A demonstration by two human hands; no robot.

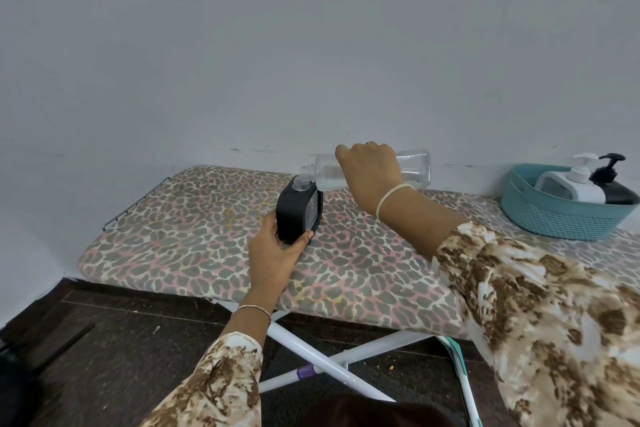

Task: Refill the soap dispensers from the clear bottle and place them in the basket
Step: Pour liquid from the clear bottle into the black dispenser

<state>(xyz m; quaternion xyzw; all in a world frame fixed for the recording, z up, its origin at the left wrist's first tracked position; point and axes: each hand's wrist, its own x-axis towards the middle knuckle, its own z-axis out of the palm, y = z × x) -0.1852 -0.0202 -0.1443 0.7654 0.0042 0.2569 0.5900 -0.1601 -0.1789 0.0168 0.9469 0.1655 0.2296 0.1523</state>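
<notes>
A black soap dispenser (298, 213) with its pump off stands on the leopard-print ironing board (194, 246). My left hand (273, 253) grips its lower part. My right hand (369, 172) holds the clear bottle (414, 166) tipped on its side, the open neck just above the dispenser's mouth. A little clear liquid lies in the bottle. At the far right a teal basket (554, 218) holds a white pump dispenser (575, 182) and a black pump dispenser (613, 187).
A grey wall runs right behind the board. A metal rack (135, 201) sticks out at the board's left end. White crossed legs (311, 354) stand under it on a dark floor.
</notes>
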